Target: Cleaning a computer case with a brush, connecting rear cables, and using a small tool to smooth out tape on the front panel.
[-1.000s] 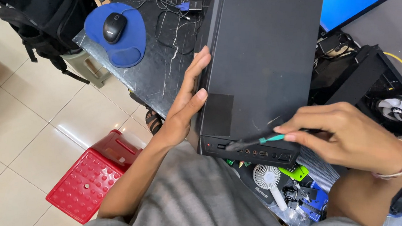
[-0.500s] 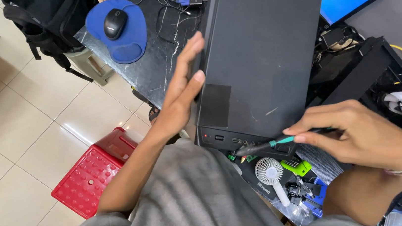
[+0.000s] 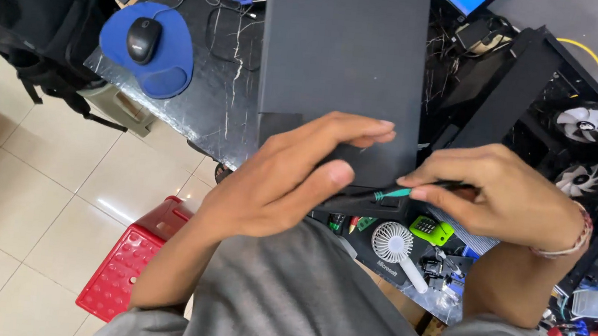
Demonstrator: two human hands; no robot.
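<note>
A black computer case (image 3: 344,54) lies flat on the dark marble table (image 3: 209,107), its near end toward me. My left hand (image 3: 290,178) rests across that near end, fingers stretched to the right and thumb pressed on the front edge. My right hand (image 3: 503,197) pinches a thin black screwdriver with a green band (image 3: 385,194), its tip pointing left at the case's near edge, just under my left thumb.
A black mouse (image 3: 142,39) sits on a blue pad (image 3: 164,72) at the left. Another open case with white fans (image 3: 585,124) stands at the right. A small white hand fan (image 3: 394,246) and small tools lie below the case. A red plastic stool (image 3: 121,271) is on the tiled floor.
My left hand has moved from the case's left side to lie across its near end. My right hand has carried the screwdriver up against the near edge.
</note>
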